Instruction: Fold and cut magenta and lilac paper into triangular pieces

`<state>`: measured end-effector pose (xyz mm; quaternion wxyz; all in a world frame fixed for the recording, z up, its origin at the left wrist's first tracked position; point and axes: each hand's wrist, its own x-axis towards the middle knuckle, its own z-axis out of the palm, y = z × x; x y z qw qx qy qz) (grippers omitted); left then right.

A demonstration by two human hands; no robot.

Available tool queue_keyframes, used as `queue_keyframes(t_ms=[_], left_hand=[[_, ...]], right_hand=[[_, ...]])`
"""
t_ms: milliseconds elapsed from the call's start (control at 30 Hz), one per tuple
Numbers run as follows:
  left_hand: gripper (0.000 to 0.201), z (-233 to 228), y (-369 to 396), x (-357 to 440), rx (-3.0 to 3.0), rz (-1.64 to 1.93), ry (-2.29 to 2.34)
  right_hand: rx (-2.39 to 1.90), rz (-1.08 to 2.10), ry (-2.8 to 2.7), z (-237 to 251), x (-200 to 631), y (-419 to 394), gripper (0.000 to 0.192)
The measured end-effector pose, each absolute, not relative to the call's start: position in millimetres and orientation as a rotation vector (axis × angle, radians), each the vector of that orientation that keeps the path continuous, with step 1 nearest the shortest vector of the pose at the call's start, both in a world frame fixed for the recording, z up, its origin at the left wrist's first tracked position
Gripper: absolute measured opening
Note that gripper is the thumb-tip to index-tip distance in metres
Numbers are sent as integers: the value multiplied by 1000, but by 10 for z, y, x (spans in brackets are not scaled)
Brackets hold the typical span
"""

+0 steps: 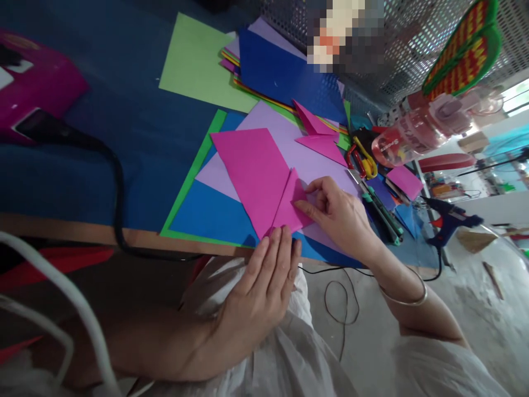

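Left hand [264, 275] is lying flat, fingers straight and together, fingertips pressing down on the near corner of the pink sheet [258, 179]; it is gripping nothing. Right hand [336, 215] is sitting just right of the left, fingers curled, thumb and forefinger pinching the folded flap [291, 207] of that same pink sheet and holding it down against the paper. A thin bangle [407, 295] is circling the right wrist. The pink sheet is lying directly ahead of both hands, spreading away and to the left of the right hand, resting on a lilac sheet [285, 135], which is lying over blue paper [206, 212] with a green border [192, 171]. Beyond the right hand's fingers two pink triangles [318, 135] are lying on the lilac sheet. Further beyond, a stack of coloured paper [285, 74] with a dark blue sheet on top, and a light green sheet [198, 60] to its left. Just right of the right hand, scissors [363, 157] with red and yellow handles, and some pens [382, 212]. Well right of that, a blue glue gun [450, 220] and a pink bottle [417, 132]. Far left of the left hand, a black cable [118, 187] is running over the table edge [61, 231].
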<state>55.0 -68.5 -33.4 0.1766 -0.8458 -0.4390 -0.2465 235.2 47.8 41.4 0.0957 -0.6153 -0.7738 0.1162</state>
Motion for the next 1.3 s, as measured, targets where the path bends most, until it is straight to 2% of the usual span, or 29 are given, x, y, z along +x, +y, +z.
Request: queue_keyframes(t_ms=[167, 367, 633, 767, 933, 1100, 1300], left_hand=[[50, -326, -692, 580, -2341, -625, -1206], [54, -342, -662, 573, -2360, -686, -1151], [41, -363, -654, 516, -2429, -781, -1170], [44, -408, -649, 476, -2455, -846, -1149], [47, -376, -569, 380, -2523, -1015, -1123], [52, -209, -415, 175, -2437, -1112, -1304], [59, -176, -268, 13, -2513, -903, -1330]], right_hand=[[-1806, 300, -2297, 375, 2360, 432, 38], [-1551, 43, -2373, 260, 2289, 232, 67], [-1571, 62, -2390, 233, 2291, 235, 68], [-1570, 91, -2394, 231, 2302, 241, 74], [-1540, 107, -2418, 229, 2314, 245, 71], [-1558, 125, -2411, 272, 2315, 309, 84], [-1480, 236, -2456, 313, 2300, 387, 70]])
